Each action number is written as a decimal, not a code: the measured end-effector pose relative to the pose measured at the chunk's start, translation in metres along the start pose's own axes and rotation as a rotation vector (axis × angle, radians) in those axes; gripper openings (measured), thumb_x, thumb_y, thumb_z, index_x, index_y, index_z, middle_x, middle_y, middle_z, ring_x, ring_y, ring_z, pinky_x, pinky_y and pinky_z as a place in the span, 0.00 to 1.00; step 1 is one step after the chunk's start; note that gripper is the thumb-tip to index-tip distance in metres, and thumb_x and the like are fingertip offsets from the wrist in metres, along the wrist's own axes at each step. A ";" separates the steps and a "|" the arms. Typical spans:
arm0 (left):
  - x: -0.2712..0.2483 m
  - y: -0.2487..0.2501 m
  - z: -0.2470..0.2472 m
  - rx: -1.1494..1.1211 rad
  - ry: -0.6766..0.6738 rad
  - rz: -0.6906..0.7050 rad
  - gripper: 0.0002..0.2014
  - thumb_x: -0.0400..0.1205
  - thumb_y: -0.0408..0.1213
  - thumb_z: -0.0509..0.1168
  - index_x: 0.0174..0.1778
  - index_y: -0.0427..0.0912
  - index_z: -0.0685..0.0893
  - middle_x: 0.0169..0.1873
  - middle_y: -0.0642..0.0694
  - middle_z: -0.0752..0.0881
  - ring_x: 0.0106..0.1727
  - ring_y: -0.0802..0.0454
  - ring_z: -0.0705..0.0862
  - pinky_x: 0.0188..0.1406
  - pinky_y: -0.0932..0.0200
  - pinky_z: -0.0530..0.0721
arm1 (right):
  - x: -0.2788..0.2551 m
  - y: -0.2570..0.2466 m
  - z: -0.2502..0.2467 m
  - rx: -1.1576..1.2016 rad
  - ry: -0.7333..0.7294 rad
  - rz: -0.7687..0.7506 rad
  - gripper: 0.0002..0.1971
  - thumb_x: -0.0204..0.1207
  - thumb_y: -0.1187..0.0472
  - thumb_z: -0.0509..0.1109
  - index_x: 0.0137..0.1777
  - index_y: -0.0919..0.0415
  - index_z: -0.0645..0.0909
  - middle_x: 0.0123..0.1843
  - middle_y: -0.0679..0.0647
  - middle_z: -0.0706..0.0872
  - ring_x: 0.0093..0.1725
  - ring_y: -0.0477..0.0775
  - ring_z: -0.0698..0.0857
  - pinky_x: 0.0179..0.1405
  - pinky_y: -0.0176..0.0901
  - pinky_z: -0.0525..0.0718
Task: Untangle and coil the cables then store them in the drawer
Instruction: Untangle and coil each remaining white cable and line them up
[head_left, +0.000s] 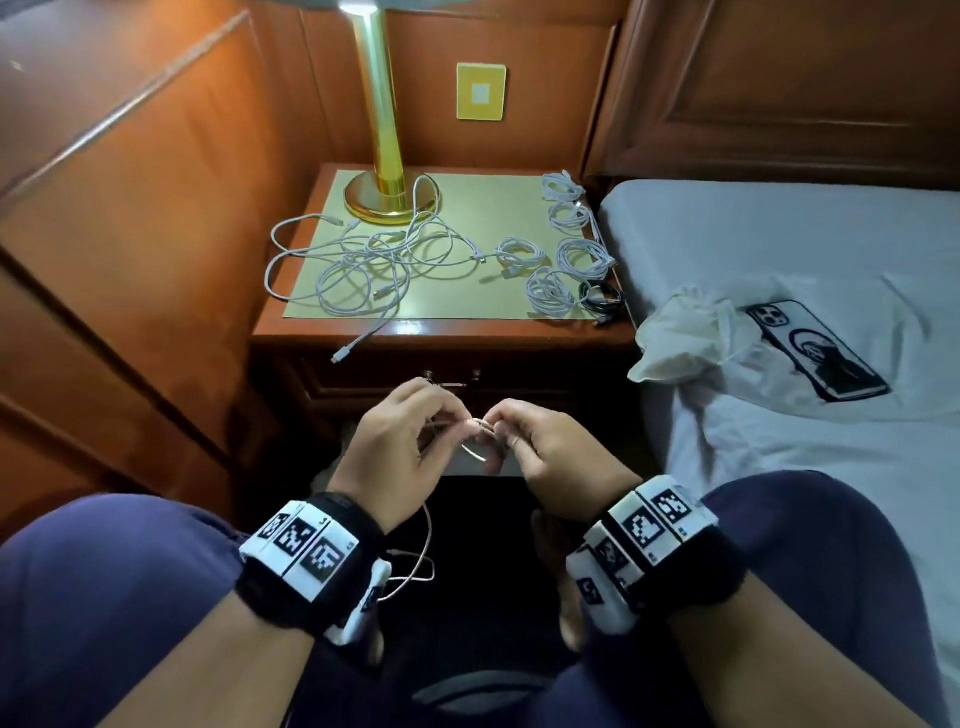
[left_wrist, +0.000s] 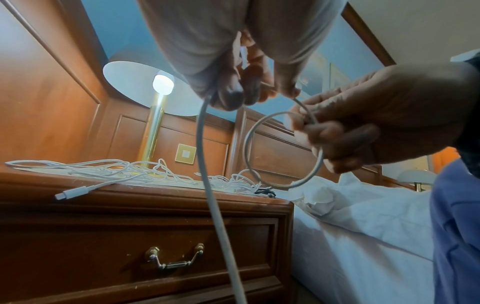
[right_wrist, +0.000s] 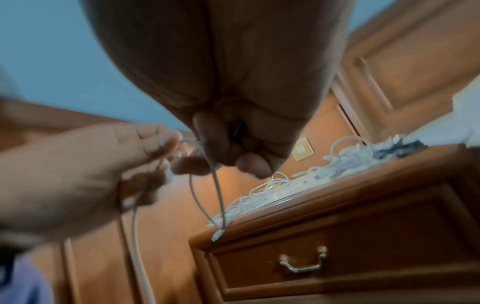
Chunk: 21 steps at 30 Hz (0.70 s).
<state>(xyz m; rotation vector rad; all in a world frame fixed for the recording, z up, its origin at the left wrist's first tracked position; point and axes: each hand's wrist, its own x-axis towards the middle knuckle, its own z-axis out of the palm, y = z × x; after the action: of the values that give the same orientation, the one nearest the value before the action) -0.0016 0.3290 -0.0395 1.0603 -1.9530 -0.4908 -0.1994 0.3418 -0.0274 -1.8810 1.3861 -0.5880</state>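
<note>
The nightstand (head_left: 441, 332) bears a lamp (head_left: 382, 192), tangled cables (head_left: 358, 260) and coiled cables (head_left: 566, 249) (one black).

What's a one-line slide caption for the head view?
Both hands, left hand and right hand, coil a thin white cable before the wooden nightstand strewn with cables.

The black fabric band on the left wrist (head_left: 311, 551) carries white plates printed with black square code patterns; a small "3" can be read on the top edge of one plate. The codes themselves hold no letters. Nothing else in view bears readable writing.
</note>
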 end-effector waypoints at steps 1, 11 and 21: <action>0.001 -0.003 -0.001 0.002 0.013 -0.026 0.06 0.80 0.36 0.75 0.49 0.40 0.88 0.42 0.53 0.83 0.43 0.65 0.82 0.47 0.73 0.78 | 0.000 -0.002 -0.001 0.050 0.005 -0.007 0.10 0.88 0.62 0.59 0.53 0.54 0.82 0.36 0.45 0.88 0.36 0.41 0.82 0.39 0.36 0.76; 0.001 -0.014 -0.002 0.021 -0.101 -0.079 0.11 0.83 0.40 0.66 0.51 0.44 0.93 0.41 0.52 0.91 0.43 0.59 0.88 0.48 0.64 0.83 | -0.004 -0.014 -0.007 0.682 -0.072 0.160 0.21 0.81 0.79 0.52 0.60 0.68 0.86 0.48 0.60 0.91 0.34 0.52 0.88 0.39 0.41 0.86; 0.002 0.001 -0.003 -0.158 -0.075 -0.325 0.07 0.84 0.42 0.70 0.44 0.50 0.93 0.27 0.56 0.86 0.29 0.62 0.82 0.34 0.69 0.79 | -0.006 -0.008 -0.004 0.546 0.025 0.146 0.05 0.77 0.69 0.76 0.52 0.66 0.86 0.41 0.63 0.92 0.32 0.56 0.89 0.33 0.49 0.89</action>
<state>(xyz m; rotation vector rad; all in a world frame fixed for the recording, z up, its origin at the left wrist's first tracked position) -0.0004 0.3279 -0.0365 1.2766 -1.7775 -0.8593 -0.1990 0.3479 -0.0180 -1.3302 1.2101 -0.8207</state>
